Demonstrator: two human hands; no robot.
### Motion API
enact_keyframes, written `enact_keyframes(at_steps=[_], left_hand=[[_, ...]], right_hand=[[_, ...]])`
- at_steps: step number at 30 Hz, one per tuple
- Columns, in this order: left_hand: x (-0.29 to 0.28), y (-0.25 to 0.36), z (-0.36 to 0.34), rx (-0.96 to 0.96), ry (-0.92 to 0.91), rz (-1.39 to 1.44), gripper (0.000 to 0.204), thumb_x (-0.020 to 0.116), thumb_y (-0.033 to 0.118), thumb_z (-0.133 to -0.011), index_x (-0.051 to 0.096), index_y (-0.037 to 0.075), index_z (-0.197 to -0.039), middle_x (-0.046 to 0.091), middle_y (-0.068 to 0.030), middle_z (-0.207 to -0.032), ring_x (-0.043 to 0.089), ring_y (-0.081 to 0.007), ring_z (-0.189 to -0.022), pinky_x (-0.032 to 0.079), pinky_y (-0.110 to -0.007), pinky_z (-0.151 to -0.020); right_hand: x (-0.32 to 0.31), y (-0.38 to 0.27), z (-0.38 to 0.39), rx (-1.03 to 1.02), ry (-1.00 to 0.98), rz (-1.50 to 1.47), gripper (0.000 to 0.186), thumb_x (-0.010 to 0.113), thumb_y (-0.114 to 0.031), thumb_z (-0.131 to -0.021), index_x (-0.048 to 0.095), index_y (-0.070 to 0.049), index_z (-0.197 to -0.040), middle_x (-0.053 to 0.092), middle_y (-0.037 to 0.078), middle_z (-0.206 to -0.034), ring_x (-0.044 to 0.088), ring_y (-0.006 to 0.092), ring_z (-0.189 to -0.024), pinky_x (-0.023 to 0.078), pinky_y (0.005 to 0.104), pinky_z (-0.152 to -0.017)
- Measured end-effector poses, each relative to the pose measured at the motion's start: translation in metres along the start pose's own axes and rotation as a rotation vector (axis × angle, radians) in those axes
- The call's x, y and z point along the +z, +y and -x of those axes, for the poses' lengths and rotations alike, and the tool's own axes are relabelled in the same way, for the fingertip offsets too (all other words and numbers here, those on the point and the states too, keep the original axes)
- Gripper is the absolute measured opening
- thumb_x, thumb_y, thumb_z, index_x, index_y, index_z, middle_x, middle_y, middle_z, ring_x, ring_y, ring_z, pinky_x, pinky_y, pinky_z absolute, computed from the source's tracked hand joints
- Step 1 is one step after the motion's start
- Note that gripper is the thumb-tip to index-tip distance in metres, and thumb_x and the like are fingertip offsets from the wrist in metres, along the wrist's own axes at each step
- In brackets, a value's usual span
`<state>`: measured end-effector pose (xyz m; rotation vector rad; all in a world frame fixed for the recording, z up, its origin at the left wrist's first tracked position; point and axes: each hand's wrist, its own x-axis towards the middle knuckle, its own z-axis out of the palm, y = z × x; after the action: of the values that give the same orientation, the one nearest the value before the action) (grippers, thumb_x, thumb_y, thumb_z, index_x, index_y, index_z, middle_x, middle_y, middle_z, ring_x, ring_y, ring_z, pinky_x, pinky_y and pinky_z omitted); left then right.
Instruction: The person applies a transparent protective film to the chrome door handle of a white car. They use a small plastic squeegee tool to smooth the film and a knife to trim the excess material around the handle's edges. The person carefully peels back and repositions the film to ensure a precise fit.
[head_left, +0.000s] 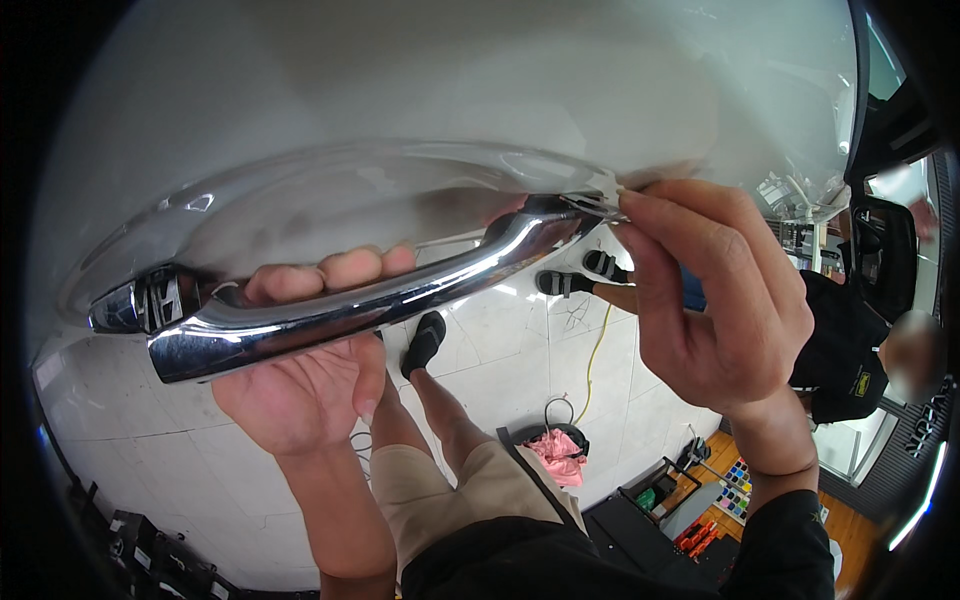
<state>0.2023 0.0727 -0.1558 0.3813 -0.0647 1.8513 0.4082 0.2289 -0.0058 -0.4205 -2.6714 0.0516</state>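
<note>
Your L hand [300,400] is curled round the chrome door handle [400,296] from below, fingers [350,268] bent up thru the gap btw handle & pale car door [480,80], thumb under the bar. Your R hand [725,300] has thumb & index together, pinched on a thin shiny piece [592,206] at the handle's R end; can't tell what exactly. Handle's on the door, its L end standing off beside a chrome end cap [118,308], w/ a co-worker [845,330] far R.
</note>
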Motion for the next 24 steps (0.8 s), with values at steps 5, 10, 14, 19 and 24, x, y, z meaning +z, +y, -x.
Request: enact_keyframes(at_steps=[5, 10, 14, 19, 24], left_hand=[[-0.001, -0.001, 0.000, -0.002, 0.003, -0.004, 0.066, 0.033, 0.048, -0.110, 0.056, -0.007, -0.138, 0.052, -0.0388, -0.142, 0.041, -0.0581, -0.140, 0.058, -0.033, -0.052], [-0.002, 0.001, 0.001, 0.000, 0.013, -0.012, 0.064, 0.033, 0.047, -0.110, 0.057, -0.006, -0.138, 0.052, -0.0381, -0.142, 0.042, -0.0573, -0.140, 0.058, -0.033, -0.052], [-0.004, -0.001, -0.002, 0.002, -0.007, -0.014, 0.064, 0.034, 0.047, -0.110, 0.057, -0.006, -0.137, 0.053, -0.0374, -0.142, 0.042, -0.0567, -0.140, 0.058, -0.033, -0.052], [-0.002, -0.001, -0.004, -0.010, 0.003, -0.021, 0.064, 0.034, 0.047, -0.110, 0.058, -0.005, -0.138, 0.053, -0.0363, -0.143, 0.042, -0.0562, -0.141, 0.058, -0.032, -0.052], [-0.005, -0.001, -0.004, -0.010, -0.019, -0.022, 0.065, 0.034, 0.048, -0.110, 0.057, -0.005, -0.139, 0.054, -0.0357, -0.143, 0.041, -0.0561, -0.141, 0.058, -0.032, -0.052]], right_hand=[[0.002, 0.001, -0.001, -0.016, 0.018, 0.002, 0.020, 0.077, 0.011, -0.081, 0.070, 0.006, -0.099, 0.072, 0.017, -0.090, 0.071, 0.0220, -0.073, 0.056, 0.0282, -0.063], [0.006, 0.005, -0.004, -0.054, 0.026, -0.010, 0.021, 0.078, 0.011, -0.079, 0.071, 0.005, -0.098, 0.072, 0.016, -0.088, 0.070, 0.0214, -0.071, 0.055, 0.0283, -0.060], [0.002, 0.010, -0.001, -0.048, 0.007, -0.028, 0.020, 0.077, 0.011, -0.081, 0.071, 0.006, -0.099, 0.071, 0.016, -0.090, 0.071, 0.0211, -0.073, 0.056, 0.0280, -0.062], [0.001, 0.011, 0.002, -0.014, 0.006, -0.048, 0.019, 0.077, 0.009, -0.083, 0.070, 0.007, -0.101, 0.071, 0.017, -0.093, 0.072, 0.0208, -0.076, 0.058, 0.0272, -0.065], [0.002, 0.007, 0.003, 0.003, 0.009, -0.035, 0.020, 0.077, 0.008, -0.084, 0.071, 0.007, -0.102, 0.071, 0.017, -0.093, 0.072, 0.0203, -0.077, 0.058, 0.0269, -0.064]])
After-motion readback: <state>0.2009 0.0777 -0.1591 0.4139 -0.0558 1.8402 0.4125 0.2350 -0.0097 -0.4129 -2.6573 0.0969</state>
